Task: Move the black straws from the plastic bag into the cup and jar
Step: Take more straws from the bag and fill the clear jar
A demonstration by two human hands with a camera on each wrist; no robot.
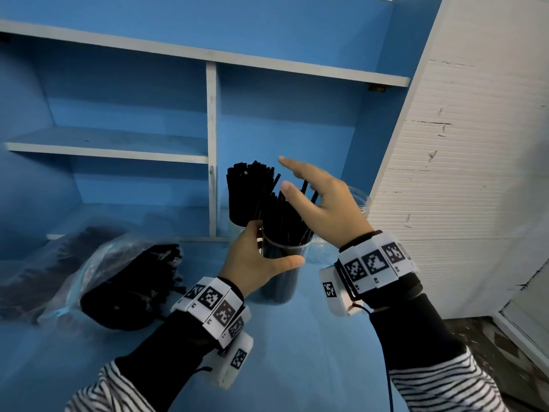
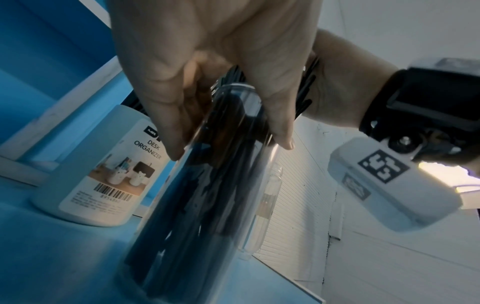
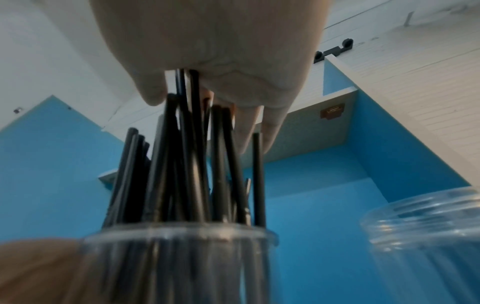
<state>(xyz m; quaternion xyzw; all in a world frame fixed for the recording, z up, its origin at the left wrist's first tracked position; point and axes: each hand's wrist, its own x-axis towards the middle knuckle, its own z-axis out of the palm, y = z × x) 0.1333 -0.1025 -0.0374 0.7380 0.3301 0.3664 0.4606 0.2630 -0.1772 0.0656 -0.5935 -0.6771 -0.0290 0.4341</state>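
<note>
My left hand [image 1: 255, 260] grips a clear jar [image 1: 283, 282] that stands on the blue counter and is packed with upright black straws [image 1: 285, 221]. The thumb lies across its front and the fingers [image 2: 168, 115] wrap its side. My right hand [image 1: 323, 203] hovers over the straw tops [image 3: 194, 164] with straight fingers, and its palm [image 3: 221, 51] touches the tallest ones. Behind the jar a white desk-organizer cup [image 2: 103, 174] holds a dense bundle of straws [image 1: 246, 194]. The crumpled plastic bag [image 1: 124, 278] with more black straws lies at the left.
A second, empty clear jar [image 3: 426, 222] with a threaded mouth stands just right of the held one, near the white panel wall [image 1: 460, 173]. Blue shelving [image 1: 118, 144] with a white divider rises behind the counter. The counter's front edge drops off at the right.
</note>
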